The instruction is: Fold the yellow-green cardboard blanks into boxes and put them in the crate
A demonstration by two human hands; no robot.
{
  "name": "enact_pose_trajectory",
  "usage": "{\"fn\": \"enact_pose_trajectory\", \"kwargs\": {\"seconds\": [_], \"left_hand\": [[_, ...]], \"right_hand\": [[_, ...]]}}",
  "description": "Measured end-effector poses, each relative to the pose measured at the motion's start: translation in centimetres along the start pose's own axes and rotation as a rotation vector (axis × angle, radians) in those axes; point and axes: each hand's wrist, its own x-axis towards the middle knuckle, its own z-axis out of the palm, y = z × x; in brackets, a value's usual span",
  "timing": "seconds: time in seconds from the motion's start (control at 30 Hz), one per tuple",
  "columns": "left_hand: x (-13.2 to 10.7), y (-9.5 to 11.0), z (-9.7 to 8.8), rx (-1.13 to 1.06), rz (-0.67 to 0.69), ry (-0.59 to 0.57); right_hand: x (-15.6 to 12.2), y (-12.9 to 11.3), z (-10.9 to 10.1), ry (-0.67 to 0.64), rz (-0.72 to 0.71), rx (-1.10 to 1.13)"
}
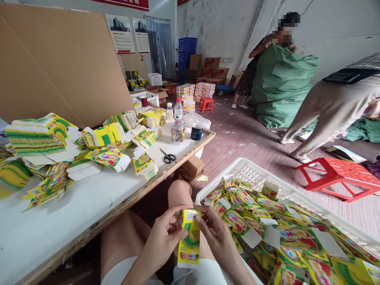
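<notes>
Above my lap I hold one small yellow and green carton [189, 239] upright between both hands. My left hand [166, 233] grips its left side, thumb on the front face. With the fingers of my right hand [215, 227] I pinch its upper right edge, near the barcode. To my right a white plastic crate [242, 164] holds a heap of similar cartons [267, 225], several with white end flaps standing out. On the table [77, 213] to my left lie stacks of flat cartons [38, 136] and a loose bundle [144, 163] near the edge.
Black-handled scissors [169, 157], a clear jar [178, 132], a water bottle [178, 111] and a dark mug [196, 132] stand or lie on the table. A red stool [341, 178] is beyond the crate. Two people are near a large green sack [282, 87].
</notes>
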Motion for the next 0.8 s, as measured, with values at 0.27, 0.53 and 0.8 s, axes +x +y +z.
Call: {"fn": "enact_pose_trajectory", "kwargs": {"seconds": [0.27, 0.53, 0.8], "left_hand": [[2.2, 0.0, -1.0, 0.497, 0.339, 0.146], [8.9, 0.4, -14.1, 1.055, 0.480, 0.648], [7.3, -0.8, -13.8, 1.107, 0.605, 0.652]], "right_hand": [[-0.7, -0.1, -4.1, 0.393, -0.113, -0.203], [-1.1, 1.1, -4.1, 0.396, -0.144, -0.354], [-1.2, 1.2, 0.3, 0.206, 0.023, -0.084]]}}
